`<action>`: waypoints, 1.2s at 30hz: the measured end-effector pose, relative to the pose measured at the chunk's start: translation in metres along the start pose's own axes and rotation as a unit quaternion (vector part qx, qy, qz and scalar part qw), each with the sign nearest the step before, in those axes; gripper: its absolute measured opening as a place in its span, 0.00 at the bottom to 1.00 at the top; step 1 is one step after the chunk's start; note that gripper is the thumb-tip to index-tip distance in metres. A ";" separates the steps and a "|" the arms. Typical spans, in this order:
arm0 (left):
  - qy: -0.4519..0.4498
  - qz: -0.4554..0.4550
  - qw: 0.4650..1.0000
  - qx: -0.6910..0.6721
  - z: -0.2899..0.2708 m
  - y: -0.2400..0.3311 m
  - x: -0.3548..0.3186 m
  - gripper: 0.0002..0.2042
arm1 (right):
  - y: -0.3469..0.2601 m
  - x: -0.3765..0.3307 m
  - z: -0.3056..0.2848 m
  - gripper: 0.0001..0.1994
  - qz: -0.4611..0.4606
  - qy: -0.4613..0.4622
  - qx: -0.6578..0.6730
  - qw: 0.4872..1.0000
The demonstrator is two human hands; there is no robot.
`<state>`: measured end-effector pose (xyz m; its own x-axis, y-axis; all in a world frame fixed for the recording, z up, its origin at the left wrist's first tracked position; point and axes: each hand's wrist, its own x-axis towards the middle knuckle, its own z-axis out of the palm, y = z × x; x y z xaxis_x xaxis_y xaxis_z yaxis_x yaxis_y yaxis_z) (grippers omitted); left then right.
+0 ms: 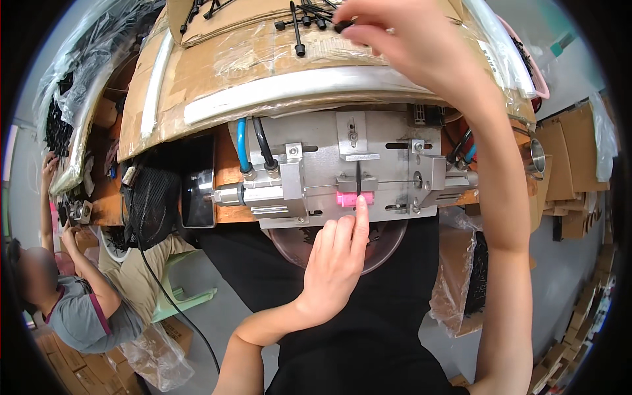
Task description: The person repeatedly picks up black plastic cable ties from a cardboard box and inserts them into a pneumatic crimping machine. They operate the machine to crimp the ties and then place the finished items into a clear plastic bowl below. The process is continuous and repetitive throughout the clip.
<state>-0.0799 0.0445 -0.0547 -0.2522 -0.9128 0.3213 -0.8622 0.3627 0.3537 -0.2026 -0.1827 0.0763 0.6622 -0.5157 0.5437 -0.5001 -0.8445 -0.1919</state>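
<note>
- Where the thin black plastic tie (358, 178) stands upright in the slot of the pink plastic block (355, 198), at the middle of the grey metal fixture plate (388, 131), the left hand (336, 266) steadies it: forefinger extended, its tip pressing at the tie's foot and the block's lower edge, the other fingers loosely curled, nothing enclosed in the palm.
- Advice, as a judgement: keep the tie vertical and seated full depth in the slot, with the fingertip below the small clamp jaws on either side, since the silver pneumatic cylinder (263, 191) to the left looks set to drive inward.
- Right hand (401, 46): reached up and away to the loose black ties (306, 20) lying on the film-wrapped brown cardboard (217, 72); thumb and forefinger pinched on the head of one of them, fingers nearly closed.
- Edges: the fixture plate overhangs the bench front; the blue air hose (242, 148) and black hose (262, 145) enter at upper left, further fittings sit at the right end near a steel cup (536, 158).
- Open room: free space lies below the plate, toward the body; the right forearm crosses above the right clamp, so its return path runs close over the fittings.
- Periphery: another person (79, 309) is seated well apart at far left; cardboard boxes (579, 178) stand at right.
</note>
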 end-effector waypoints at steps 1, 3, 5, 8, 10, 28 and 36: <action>0.005 0.011 1.000 0.019 0.001 -0.002 0.004 0.35 | -0.001 -0.012 -0.004 0.09 -0.025 0.074 0.037 0.996; 0.006 0.024 0.999 0.033 0.001 -0.003 0.007 0.35 | -0.028 -0.045 -0.019 0.08 0.088 0.142 0.102 0.981; -0.006 0.023 0.999 0.031 -0.001 -0.003 0.006 0.35 | -0.058 -0.086 -0.023 0.13 0.153 0.156 0.174 0.960; -0.008 0.024 1.000 0.001 -0.023 -0.011 0.019 0.35 | -0.095 -0.149 0.016 0.19 0.131 0.146 0.159 0.968; 0.083 0.051 0.995 -0.009 -0.051 -0.027 0.058 0.32 | -0.118 -0.180 0.038 0.25 0.146 0.125 0.142 0.971; 0.190 -0.038 0.981 -0.033 -0.078 -0.038 0.049 0.14 | -0.055 -0.075 0.020 0.09 0.088 0.143 -0.093 0.981; 0.016 -0.005 1.000 0.008 -0.001 0.000 -0.003 0.31 | -0.003 0.007 -0.006 0.12 0.151 -0.045 0.054 0.986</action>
<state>-0.0790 0.0477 -0.0545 -0.2291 -0.9098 0.3461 -0.8720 0.3499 0.3423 -0.2005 -0.1830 0.0856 0.5411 -0.7530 0.3744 -0.6226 -0.6580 -0.4235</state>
